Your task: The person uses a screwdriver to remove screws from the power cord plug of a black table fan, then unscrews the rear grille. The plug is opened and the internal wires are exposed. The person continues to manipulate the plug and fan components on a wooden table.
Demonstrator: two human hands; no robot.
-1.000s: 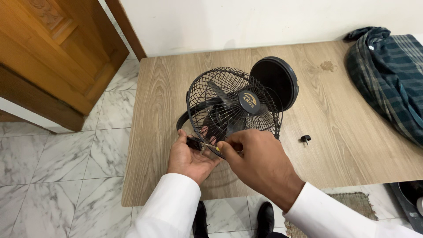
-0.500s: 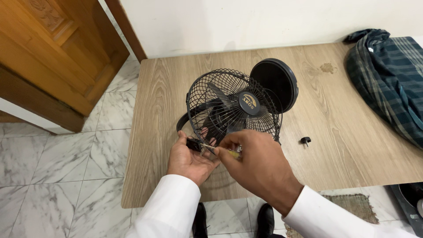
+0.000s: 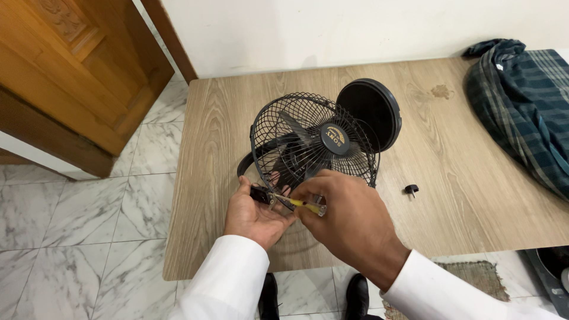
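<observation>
- Upper left of frame: wooden door [image 3: 71, 71], cut off by the top and left edges; marble floor tiles [image 3: 77, 237] below it.
- Left of centre: left hand [image 3: 255, 213] cupped palm-up at the near edge of the wooden table [image 3: 219, 118], fingers curled around a small black part [image 3: 259, 194] by the lower rim of the fan's cage. Exact shape of the part hard to make out.
- Centre: right hand [image 3: 349, 213] closed in a pinch on a small screwdriver [image 3: 296, 203] with a yellow handle. Long axis runs near-horizontal, tip pointing left into the black part. Handle end mostly hidden under the fingers.
- Black table fan [image 3: 314, 142] stands mid-table, wire cage facing the camera, tilted slightly back. Round black base [image 3: 370, 112] sits upright behind it at upper right. Hands block the cage's lower rim.
- Right of fan: small black knob [image 3: 410, 189] lies loose on the table, apart from the hands.
- Far right: dark plaid cloth [image 3: 521, 112], cut off by the frame edge.
- Bottom: black shoes [image 3: 355, 293] under the table edge, partly hidden by the white sleeves.
</observation>
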